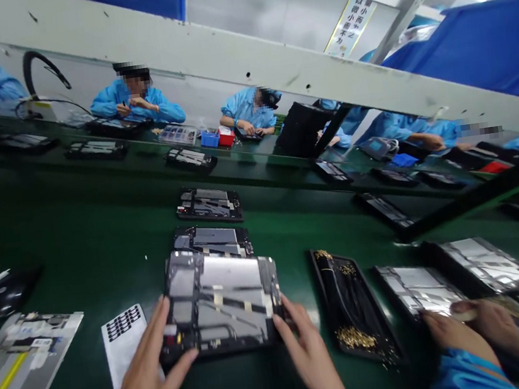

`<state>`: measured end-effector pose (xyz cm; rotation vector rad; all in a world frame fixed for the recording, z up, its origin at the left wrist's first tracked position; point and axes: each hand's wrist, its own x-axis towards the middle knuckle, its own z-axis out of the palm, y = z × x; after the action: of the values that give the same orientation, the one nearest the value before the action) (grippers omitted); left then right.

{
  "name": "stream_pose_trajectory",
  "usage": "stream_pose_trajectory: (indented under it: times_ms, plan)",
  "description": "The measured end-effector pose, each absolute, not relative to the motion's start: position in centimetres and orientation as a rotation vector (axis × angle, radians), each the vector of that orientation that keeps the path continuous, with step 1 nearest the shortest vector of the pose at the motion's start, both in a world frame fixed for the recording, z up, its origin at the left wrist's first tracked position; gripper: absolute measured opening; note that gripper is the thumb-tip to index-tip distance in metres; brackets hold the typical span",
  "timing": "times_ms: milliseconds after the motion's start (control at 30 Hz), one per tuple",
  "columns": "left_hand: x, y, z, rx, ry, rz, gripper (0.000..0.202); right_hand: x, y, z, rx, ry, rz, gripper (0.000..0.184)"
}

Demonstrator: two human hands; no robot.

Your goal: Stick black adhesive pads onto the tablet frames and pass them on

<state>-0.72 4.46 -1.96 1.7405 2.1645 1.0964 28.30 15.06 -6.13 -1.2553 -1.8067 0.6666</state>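
Between my hands is an opened tablet (pixel 235 300), its inside facing up with silver battery cells, dark flat cables and pieces of tape. My left hand (pixel 150 362) grips its left edge, thumb over the near corner. On the right edge, my right hand (pixel 306 348) holds it with thumb and fingers. The tablet is tilted toward me and partly covers a second opened tablet (pixel 212 236) behind it. Farther back lies another opened tablet (pixel 210 205). Close to my left hand rests a white sheet (pixel 121 337) with rows of black stickers.
Right of my hands stands a black tray (pixel 358 309) with many small gold screws. A co-worker's hands (pixel 482 324) work at more opened tablets (pixel 419 285) beyond it. A screen panel with yellow tape (pixel 32 358) lies at left. Several co-workers in blue sit across the green bench (pixel 104 247).
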Motion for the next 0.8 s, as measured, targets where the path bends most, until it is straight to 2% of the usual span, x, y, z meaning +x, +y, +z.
stream_pose_trajectory:
  times_ms: [167, 267, 367, 500, 600, 800]
  plan:
    - [-4.9, 14.4, -2.1, 1.653, 2.016, 1.109, 0.073, 23.3, 24.5, -6.4, -1.185, -1.804, 0.568, 0.045]
    - [-6.5, 16.9, -3.5, 1.564, 1.953, 1.046, 0.079, 22.9, 27.9, -6.9, -1.213, -1.831, 0.565, 0.047]
    - [-8.3, 17.7, -3.5, 1.461, 1.958, 1.055, 0.084, 23.3, 31.6, -6.0, -1.249, -1.851, 0.589, 0.040]
    - [-12.1, 22.1, -0.8, 1.274, 2.065, 1.205, 0.062, 21.0, 40.2, -4.0, -1.344, -1.872, 0.781, 0.030]
    - [-14.7, 28.3, 0.3, 1.171, 2.124, 1.187, 0.045, 16.7, 46.2, -3.7, -1.479, -1.852, 1.022, 0.030]
    - [-15.7, 36.0, -1.8, 1.048, 2.089, 1.136, 0.033, 11.6, 49.2, -4.7, -1.604, -1.722, 1.331, 0.035]
